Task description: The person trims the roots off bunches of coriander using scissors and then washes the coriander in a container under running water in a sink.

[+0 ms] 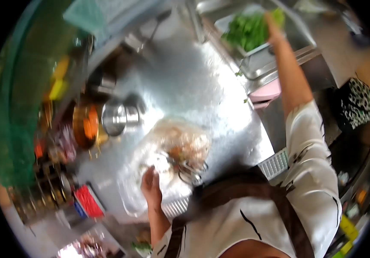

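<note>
My right hand (274, 31) is stretched out over a pale tray of leafy greens (246, 32) at the upper right. It touches or hovers just above the leaves; motion blur hides its fingers. Lower down, my left hand (151, 185) has its fingers drawn together beside a clear plastic bag (135, 189); what they pinch, if anything, I cannot make out. Orange and pale food (189, 146) shows through the bag's plastic. Scissors-like metal handles (189, 174) lie by the bag, close to the apron.
The bag lies on a steel table (180, 81). A steel sink (260, 71) surrounds the greens tray. Metal cups (118, 118) and an orange-filled container (88, 124) stand left. A red packet (89, 201) lies lower left; a pink container (266, 92) sits below the sink edge.
</note>
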`<control>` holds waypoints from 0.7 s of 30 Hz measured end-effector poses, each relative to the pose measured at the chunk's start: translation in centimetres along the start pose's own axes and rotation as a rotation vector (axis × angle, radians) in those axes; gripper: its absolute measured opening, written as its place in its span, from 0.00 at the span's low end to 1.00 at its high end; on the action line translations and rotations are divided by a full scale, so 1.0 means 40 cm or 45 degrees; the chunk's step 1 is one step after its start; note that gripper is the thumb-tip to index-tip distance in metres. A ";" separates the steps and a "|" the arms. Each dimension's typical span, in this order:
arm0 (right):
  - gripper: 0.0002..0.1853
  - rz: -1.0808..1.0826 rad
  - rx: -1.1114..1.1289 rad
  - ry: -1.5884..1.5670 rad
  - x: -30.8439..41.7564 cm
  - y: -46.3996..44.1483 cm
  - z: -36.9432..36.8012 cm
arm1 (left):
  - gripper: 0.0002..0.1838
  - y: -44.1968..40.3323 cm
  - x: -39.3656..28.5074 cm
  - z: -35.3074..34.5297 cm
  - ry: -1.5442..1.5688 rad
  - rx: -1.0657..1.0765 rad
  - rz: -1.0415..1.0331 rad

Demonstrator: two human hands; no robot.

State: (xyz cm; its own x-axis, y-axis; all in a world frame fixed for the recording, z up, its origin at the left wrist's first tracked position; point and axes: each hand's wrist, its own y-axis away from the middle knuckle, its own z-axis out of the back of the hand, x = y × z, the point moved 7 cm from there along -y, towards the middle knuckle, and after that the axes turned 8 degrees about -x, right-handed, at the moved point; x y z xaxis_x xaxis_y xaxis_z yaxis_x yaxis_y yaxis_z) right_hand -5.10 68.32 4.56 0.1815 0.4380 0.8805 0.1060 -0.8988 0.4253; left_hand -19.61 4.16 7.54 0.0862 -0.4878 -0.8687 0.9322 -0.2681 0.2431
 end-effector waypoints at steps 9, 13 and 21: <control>0.33 0.628 0.421 1.797 -0.239 0.070 -0.015 | 0.15 0.077 0.003 -0.017 -0.390 -0.255 -0.098; 0.18 0.867 0.356 1.724 -0.312 0.116 -0.035 | 0.13 0.100 0.045 0.029 -0.453 -0.393 -0.144; 0.13 1.150 0.572 1.392 -0.378 0.127 -0.031 | 0.12 0.141 0.135 0.100 -0.471 -0.583 -0.129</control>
State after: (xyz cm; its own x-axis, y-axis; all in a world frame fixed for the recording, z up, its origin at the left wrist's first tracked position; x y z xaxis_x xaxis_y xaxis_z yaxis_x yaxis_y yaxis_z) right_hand -8.53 57.12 -6.31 -0.4357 -0.6626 0.6091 0.6824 -0.6845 -0.2565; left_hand -15.29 -3.29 5.95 -0.0630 -0.7573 -0.6500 0.9932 0.0165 -0.1154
